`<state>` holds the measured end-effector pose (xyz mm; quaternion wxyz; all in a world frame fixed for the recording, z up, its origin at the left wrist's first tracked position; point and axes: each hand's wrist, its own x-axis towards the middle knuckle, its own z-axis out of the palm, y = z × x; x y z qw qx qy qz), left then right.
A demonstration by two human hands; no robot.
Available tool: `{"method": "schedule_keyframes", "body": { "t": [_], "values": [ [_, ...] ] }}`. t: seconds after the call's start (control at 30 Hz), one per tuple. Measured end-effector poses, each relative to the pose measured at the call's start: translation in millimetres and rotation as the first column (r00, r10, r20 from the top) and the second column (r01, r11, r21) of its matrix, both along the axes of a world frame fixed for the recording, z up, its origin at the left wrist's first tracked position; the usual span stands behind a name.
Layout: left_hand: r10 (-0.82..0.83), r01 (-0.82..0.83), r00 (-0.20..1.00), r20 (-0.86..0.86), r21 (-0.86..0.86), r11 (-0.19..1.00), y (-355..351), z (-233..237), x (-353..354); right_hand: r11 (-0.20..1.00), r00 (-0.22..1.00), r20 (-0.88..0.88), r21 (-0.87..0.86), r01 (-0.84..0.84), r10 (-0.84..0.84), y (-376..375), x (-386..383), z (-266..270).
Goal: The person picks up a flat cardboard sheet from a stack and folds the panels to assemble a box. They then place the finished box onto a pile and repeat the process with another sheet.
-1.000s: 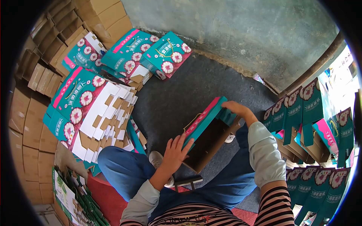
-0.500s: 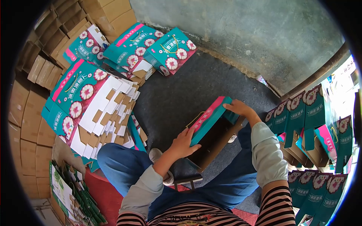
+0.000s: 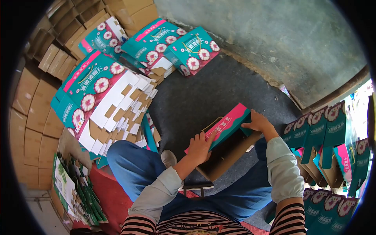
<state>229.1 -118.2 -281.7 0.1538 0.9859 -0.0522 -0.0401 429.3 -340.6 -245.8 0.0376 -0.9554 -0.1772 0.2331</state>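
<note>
A teal and pink carton gift box [image 3: 231, 121] is held between my knees, its brown cardboard inside showing through an open side facing me. A yellow cord handle lies along the far edge of its pink panel. My left hand [image 3: 200, 148] is closed on the panel's near-left end, fingers on top and thumb at the teal edge. At the opposite end, my right hand [image 3: 259, 123] grips the corner, with the thumb over the teal edge and some fingers hidden behind.
Flattened teal cartons [image 3: 100, 90] lie stacked at the left. Brown boxes [image 3: 33, 105] line the left side. Green folded cartons [image 3: 74, 188] sit lower left. Formed teal boxes [image 3: 333, 125] stand at the right. A concrete wall [image 3: 266, 39] rises beyond the dark floor mat [image 3: 196, 94].
The view has shifted, so the surroundings appear farther right. The box's pink panel now faces me more fully. My left hand's fingers lie farther over that panel; both hands keep hold.
</note>
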Motion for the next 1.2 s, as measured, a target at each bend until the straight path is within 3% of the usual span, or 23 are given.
{"method": "schedule_keyframes", "body": {
  "t": [0.13, 0.2, 0.33, 0.43, 0.53, 0.73, 1.0, 1.2],
  "values": [
    [0.050, -0.050, 0.999, 0.002, 0.023, 0.998, 4, 6, -7, 0.991, 0.998, 0.058, -0.133, -0.006, 0.013, 29, -18, 10],
    [0.076, -0.076, 0.997, -0.007, 0.029, 0.997, 11, 9, -10, 0.992, 0.994, 0.096, -0.119, -0.040, 0.052, 39, -21, 4],
    [0.018, -0.019, 1.000, 0.015, 0.059, 0.998, 18, 5, -15, 0.978, 0.988, 0.113, -0.194, -0.079, 0.102, 52, -19, -5],
    [-0.064, 0.052, 0.994, 0.094, 0.125, 0.991, 18, -1, -13, 0.927, 0.975, 0.128, -0.354, -0.124, 0.180, 55, -21, -7],
    [-0.093, 0.083, 0.993, 0.070, 0.134, 0.987, 21, 2, -13, 0.919, 0.990, 0.030, -0.377, -0.116, 0.137, 63, -29, 13],
    [-0.073, 0.072, 0.997, 0.017, 0.063, 0.995, 25, 0, -11, 0.914, 0.986, 0.096, -0.397, -0.088, 0.137, 64, -24, -11],
    [-0.006, 0.010, 0.999, 0.038, -0.082, 0.997, 28, 1, -10, 0.983, 0.992, 0.025, -0.141, -0.117, 0.122, 46, -18, 3],
    [-0.101, 0.039, 0.978, -0.183, -0.315, 0.948, 51, 16, 5, 0.995, 0.995, -0.041, -0.040, -0.094, 0.093, 41, -12, 12]
  ]
}}
